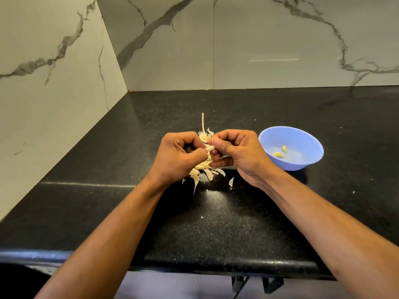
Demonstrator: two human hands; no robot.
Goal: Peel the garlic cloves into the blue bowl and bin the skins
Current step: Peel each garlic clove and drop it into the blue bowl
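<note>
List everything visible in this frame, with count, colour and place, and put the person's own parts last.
blue bowl: one, light blue, on the counter to the right of the hands.
peeled cloves: two, pale yellow, inside the blue bowl.
garlic clove: one, off-white, pinched between both hands above the pile.
pile of garlic and skins: one heap, cream and white, on the counter under the hands; count of pieces cannot be told.
stem: one, white, sticking up behind the pile.
loose skin scrap: one, white, on the counter just right of the pile.
counter: one, black speckled.
wall tiles: white marble with grey veins, behind and left.
left hand: pinches the clove.
right hand: pinches the clove.
</note>
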